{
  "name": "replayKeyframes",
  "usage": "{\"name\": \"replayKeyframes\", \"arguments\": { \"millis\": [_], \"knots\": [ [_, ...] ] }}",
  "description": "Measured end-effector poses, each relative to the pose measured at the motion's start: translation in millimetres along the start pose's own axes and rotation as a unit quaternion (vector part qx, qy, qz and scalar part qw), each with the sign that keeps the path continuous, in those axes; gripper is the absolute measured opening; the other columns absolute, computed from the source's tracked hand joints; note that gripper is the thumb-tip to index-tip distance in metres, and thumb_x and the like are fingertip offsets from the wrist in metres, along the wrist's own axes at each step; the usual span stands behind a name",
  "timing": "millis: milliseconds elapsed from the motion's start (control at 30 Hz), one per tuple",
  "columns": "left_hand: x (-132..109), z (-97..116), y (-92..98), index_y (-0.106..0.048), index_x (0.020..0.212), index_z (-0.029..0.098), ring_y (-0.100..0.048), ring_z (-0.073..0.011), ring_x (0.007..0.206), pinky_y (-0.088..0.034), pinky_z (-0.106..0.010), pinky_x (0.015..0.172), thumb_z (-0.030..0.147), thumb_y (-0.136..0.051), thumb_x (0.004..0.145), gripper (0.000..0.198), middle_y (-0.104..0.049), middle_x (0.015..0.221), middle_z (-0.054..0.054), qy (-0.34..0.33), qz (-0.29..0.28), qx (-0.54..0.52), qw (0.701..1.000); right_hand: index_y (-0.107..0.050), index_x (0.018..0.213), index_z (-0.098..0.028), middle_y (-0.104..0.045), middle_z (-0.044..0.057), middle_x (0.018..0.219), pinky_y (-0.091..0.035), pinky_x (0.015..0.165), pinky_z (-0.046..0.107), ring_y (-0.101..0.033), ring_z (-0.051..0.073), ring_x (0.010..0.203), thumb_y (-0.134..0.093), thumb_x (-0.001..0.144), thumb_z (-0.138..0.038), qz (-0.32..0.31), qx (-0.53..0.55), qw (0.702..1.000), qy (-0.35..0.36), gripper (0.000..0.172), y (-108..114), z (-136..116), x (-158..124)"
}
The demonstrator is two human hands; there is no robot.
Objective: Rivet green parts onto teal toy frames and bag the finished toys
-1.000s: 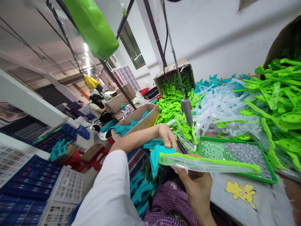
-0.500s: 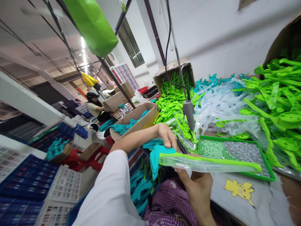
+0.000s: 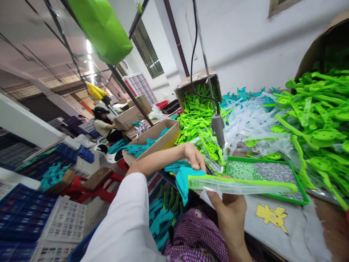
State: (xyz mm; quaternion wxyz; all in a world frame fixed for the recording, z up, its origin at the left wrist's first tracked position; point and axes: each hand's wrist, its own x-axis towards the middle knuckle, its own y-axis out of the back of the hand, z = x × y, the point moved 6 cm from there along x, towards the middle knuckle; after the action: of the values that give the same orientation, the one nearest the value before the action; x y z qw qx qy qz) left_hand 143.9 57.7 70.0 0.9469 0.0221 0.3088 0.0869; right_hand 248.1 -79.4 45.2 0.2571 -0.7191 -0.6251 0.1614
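Observation:
A long, slightly curved plastic piece [image 3: 240, 185], lime green on one side and clear on the other, lies nearly level in front of me. At its left end sits a teal plastic part [image 3: 185, 180]. My left hand [image 3: 194, 157] comes over from the left, its fingers bent and closed on the teal part. From below, my right hand [image 3: 231, 209] grips the long piece, thumb on the near side and the other fingers mostly hidden behind it. A grey electric screwdriver [image 3: 218, 130] hangs tip down beyond the hands. Behind the piece lies a green tray [image 3: 302, 194] with small silvery screws.
Heaps of lime green parts [image 3: 324, 134] and clear parts [image 3: 248, 123] cover the bench. A carton [image 3: 152, 140] holds teal parts, and more teal parts [image 3: 160, 222] lie low beside my lap. A grey cloth [image 3: 294, 229] lies at the right. Another person [image 3: 102, 123] sits farther back.
The view has shifted slightly, so the surroundings sit a little farther left. The long piece's right end appears slightly higher. Both hands keep their hold.

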Motion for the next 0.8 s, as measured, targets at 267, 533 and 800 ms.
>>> {"name": "replayKeyframes", "arguments": {
  "millis": [267, 533, 800],
  "knots": [
    [12, 0, -12.9, -0.078, 0.088, 0.014, -0.068, -0.0297, 0.096, -0.056, -0.029, 0.069, 0.044, -0.077, 0.052, 0.047, -0.072, 0.104, -0.006, -0.008, -0.048, -0.027, 0.998, -0.066, 0.102, -0.016, -0.076, 0.008, 0.09, -0.056, 0.083, 0.041, -0.071, 0.023, 0.086, -0.079, 0.067, -0.032, 0.03, 0.0, 1.0, -0.003, 0.04, 16, 3, 2],
    [18, -10, -6.0, -0.076, 0.095, 0.011, -0.068, -0.0311, 0.098, -0.056, -0.031, 0.076, 0.045, -0.076, 0.059, 0.05, -0.072, 0.097, -0.008, -0.028, -0.058, -0.031, 0.997, -0.064, 0.104, -0.017, -0.075, 0.008, 0.094, -0.055, 0.084, 0.038, -0.07, 0.022, 0.09, -0.078, 0.07, -0.029, 0.028, 0.016, 0.999, -0.004, 0.039, 18, 5, 2],
    [28, -10, -16.4, -0.076, 0.091, 0.008, -0.069, -0.0329, 0.098, -0.058, -0.034, 0.076, 0.035, -0.076, 0.056, 0.044, -0.073, 0.095, -0.009, -0.015, -0.143, -0.069, 0.987, -0.062, 0.104, -0.019, -0.074, 0.006, 0.09, -0.056, 0.08, 0.04, -0.068, 0.019, 0.077, -0.078, 0.069, -0.029, 0.051, 0.016, 0.998, 0.022, 0.04, 27, 6, 5]
  ]
}}
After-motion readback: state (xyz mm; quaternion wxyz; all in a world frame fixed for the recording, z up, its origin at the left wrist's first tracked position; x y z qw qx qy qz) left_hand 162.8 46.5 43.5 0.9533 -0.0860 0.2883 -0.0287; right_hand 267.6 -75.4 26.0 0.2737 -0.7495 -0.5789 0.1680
